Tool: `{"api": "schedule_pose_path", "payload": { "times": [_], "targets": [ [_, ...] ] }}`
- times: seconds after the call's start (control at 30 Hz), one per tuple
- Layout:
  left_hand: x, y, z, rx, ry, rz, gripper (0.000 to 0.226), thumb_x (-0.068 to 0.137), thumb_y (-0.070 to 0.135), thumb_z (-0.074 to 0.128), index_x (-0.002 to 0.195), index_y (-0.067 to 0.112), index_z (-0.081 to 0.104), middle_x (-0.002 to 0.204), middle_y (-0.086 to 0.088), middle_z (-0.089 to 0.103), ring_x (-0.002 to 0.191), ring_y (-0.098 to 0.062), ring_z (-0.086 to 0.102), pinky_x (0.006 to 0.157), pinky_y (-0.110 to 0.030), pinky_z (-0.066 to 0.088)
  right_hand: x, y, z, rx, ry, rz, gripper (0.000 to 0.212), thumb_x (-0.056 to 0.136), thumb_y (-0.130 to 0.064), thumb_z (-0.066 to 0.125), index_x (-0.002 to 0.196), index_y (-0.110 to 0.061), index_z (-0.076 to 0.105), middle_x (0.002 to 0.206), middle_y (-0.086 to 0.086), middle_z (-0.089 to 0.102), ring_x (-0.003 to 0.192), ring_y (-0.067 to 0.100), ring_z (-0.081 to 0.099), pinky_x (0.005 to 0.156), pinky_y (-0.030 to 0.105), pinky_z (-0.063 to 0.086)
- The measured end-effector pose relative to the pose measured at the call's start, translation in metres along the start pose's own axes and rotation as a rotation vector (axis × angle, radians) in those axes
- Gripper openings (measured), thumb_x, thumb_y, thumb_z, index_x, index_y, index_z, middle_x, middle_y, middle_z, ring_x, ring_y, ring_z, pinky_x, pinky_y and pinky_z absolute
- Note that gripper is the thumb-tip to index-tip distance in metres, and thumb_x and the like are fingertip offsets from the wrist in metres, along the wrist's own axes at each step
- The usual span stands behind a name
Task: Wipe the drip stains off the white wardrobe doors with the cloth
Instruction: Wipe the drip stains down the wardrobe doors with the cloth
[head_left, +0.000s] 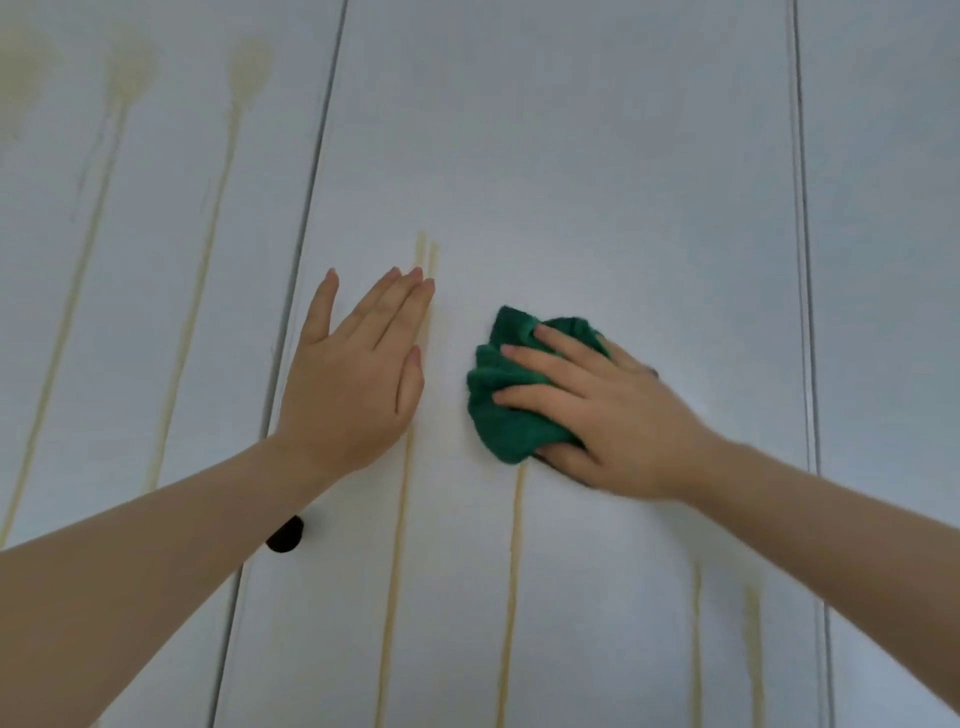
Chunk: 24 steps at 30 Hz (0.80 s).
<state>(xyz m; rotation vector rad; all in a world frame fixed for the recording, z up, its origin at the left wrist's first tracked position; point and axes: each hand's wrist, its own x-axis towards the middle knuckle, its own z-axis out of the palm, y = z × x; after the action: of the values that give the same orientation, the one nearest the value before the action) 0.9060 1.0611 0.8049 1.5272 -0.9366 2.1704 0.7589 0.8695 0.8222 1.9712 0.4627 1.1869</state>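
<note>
On middle door (571, 156), one cloth (501, 415), two hands (348, 379) (618, 415)

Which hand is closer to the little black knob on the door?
Left. The left hand lies flat on the door just above the knob; the right hand, holding the cloth, is farther right.

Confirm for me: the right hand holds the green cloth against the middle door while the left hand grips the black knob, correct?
Not quite. In the head view the left hand lies flat on the middle door with straight fingers, above the black knob, not gripping it. The right hand does hold the green cloth against that door.
</note>
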Motion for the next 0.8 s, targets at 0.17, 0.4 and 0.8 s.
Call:
{"api": "schedule_pose_path", "payload": {
  "times": [0.17, 0.4, 0.8],
  "targets": [
    [-0.016, -0.018, 0.005, 0.028, -0.039, -0.05, 0.047, 0.093, 0.017, 0.03, 0.132, -0.001, 0.049, 0.133, -0.015, 0.054, 0.123, -0.026, 0.053, 0.108, -0.048, 0.022, 0.056, 0.045, -0.019, 0.06, 0.156, 0.589, 0.059, 0.081, -0.049, 0.034, 0.132, -0.022, 0.05, 0.148, 0.002, 0.037, 0.139, 0.031, 0.026, 0.111, 0.049, 0.023],
    [-0.026, -0.028, 0.016, 0.039, -0.12, -0.169, 0.052, 0.093, 0.024, 0.028, 0.135, 0.0, 0.046, 0.139, -0.016, 0.047, 0.128, -0.028, 0.047, 0.109, -0.046, 0.017, 0.021, -0.016, 0.011, -0.004, 0.057, 0.014, 0.044, 0.082, -0.04, 0.043, 0.124, -0.026, 0.045, 0.138, 0.006, 0.05, 0.131, 0.032, 0.041, 0.105, 0.044, 0.027],
    [-0.029, -0.069, 0.021, 0.047, -0.097, -0.145, 0.052, 0.095, 0.028, 0.027, 0.139, 0.002, 0.04, 0.142, -0.014, 0.044, 0.133, -0.023, 0.036, 0.111, -0.044, 0.014, 0.108, -0.016, 0.018, 0.022, 0.249, 0.326, 0.045, 0.083, -0.038, 0.043, 0.122, -0.023, 0.059, 0.141, 0.004, 0.047, 0.133, 0.034, 0.037, 0.108, 0.052, 0.023]
  ]
}}
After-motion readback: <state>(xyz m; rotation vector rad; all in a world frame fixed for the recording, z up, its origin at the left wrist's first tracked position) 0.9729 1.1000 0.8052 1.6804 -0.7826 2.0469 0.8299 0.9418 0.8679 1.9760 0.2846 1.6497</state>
